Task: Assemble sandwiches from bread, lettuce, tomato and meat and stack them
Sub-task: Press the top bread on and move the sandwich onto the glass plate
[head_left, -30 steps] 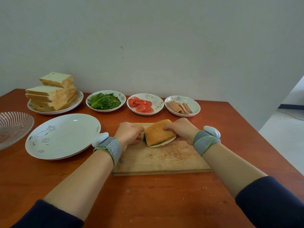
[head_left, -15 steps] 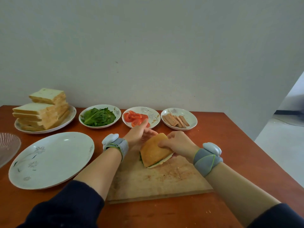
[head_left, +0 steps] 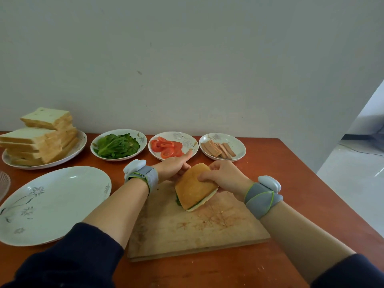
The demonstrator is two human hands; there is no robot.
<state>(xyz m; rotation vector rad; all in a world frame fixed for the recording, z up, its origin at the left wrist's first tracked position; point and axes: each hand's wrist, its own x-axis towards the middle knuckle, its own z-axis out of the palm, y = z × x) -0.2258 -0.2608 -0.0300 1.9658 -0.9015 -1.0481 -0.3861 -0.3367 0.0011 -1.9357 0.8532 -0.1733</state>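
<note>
An assembled sandwich [head_left: 194, 189] with a brown crust top and green lettuce at its edge is tilted up above the wooden cutting board [head_left: 197, 227]. My right hand [head_left: 224, 176] grips its far right edge with curled fingers. My left hand [head_left: 173, 167] lies against its far left side, fingers mostly straight and partly hidden behind the bread. Along the back stand a plate of stacked bread slices [head_left: 39, 138], a dish of lettuce [head_left: 118, 145], a dish of tomato slices [head_left: 166, 146] and a dish of meat strips [head_left: 218, 149].
A large white plate [head_left: 49, 202] with a flower pattern sits left of the board. A ribbed glass dish [head_left: 4, 183] shows at the far left edge. The table's right edge drops to a pale floor [head_left: 353, 183].
The sandwich has been lifted off the board and tilted on edge. My left hand opened and slid to its far side. The camera view rose.
</note>
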